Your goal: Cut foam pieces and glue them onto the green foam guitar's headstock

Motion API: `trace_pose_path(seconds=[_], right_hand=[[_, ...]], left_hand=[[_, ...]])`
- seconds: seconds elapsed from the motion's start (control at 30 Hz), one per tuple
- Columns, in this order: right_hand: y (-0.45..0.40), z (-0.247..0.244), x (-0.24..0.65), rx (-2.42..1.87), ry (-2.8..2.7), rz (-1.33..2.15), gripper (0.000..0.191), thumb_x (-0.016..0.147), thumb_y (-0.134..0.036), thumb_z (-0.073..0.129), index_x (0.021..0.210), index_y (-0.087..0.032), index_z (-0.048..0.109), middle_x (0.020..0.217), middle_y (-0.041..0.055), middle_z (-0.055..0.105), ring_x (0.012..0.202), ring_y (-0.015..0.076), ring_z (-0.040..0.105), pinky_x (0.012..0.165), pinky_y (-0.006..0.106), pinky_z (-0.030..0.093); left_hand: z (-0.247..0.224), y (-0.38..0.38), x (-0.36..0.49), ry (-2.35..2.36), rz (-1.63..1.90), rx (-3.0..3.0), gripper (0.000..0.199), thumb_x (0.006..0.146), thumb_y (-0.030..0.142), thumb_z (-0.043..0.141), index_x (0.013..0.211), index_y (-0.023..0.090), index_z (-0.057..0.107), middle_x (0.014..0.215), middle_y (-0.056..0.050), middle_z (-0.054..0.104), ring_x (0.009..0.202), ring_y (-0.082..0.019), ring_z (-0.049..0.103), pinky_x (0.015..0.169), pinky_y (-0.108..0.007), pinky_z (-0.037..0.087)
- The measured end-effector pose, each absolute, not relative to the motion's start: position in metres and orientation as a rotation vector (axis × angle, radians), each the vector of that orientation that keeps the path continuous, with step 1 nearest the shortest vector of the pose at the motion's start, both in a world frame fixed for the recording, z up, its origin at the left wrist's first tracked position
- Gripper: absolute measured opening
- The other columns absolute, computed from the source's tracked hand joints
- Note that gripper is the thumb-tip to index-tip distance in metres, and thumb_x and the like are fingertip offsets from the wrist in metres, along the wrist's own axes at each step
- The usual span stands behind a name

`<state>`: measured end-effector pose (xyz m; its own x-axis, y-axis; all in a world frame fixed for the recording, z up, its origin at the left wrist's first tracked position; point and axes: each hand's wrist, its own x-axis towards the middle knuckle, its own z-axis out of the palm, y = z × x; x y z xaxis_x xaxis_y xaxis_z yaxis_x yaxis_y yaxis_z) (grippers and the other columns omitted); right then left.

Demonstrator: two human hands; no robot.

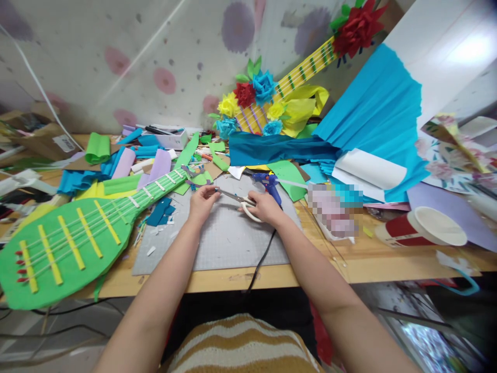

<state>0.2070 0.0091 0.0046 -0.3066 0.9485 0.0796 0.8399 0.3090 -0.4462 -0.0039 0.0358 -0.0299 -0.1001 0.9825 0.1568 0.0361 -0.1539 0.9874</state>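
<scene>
Over the grey cutting mat (pixel 229 243), my right hand (pixel 265 207) grips white-handled scissors (pixel 251 211), whose blades point left. My left hand (pixel 204 201) is pinched at the blade tips, its fingers closed; anything between them is too small to make out. A blue glue gun (pixel 272 187) lies just beyond my right hand. To the left rests a green paper instrument (pixel 70 238) with yellow bars and pale strings, its neck reaching toward my left hand.
Coloured paper scraps (pixel 157 168) crowd the back left. A yellow flowered paper instrument (pixel 303 72) leans against the wall. Blue crepe paper (pixel 376 114) and a red-and-white cup (pixel 419 228) are on the right. A black cable (pixel 266 254) crosses the mat's front edge.
</scene>
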Motion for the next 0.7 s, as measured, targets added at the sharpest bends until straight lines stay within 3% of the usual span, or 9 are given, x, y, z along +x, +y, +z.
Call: trace_pose_path(seconds=[0.13,0.7], right_hand=[[0.0095,0.0035,0.2066,-1.600,-2.271,0.470,0.034,0.072,-0.054,0.054,0.074,-0.019,0.053,0.063,0.0006,0.056,0.056,0.0124,0.045,0.052,0.022,0.024],[0.0064,0.0089,0.2065,-1.680,-2.299,0.485,0.037,0.072,-0.056,0.055,0.084,-0.020,0.053,0.073,0.0037,0.062,0.064,0.0152,0.052,0.052,0.022,0.025]], left_hand=[[-0.0321,0.0366,-0.0046,1.264,1.413,1.228,0.020,0.059,0.030,0.068,0.072,0.015,0.064,0.073,-0.004,0.068,0.066,-0.014,0.062,0.067,-0.030,0.053],[-0.0285,0.0357,-0.0037,1.199,1.426,1.189,0.022,0.060,0.032,0.067,0.073,0.014,0.065,0.079,-0.005,0.069,0.070,-0.014,0.062,0.068,-0.030,0.053]])
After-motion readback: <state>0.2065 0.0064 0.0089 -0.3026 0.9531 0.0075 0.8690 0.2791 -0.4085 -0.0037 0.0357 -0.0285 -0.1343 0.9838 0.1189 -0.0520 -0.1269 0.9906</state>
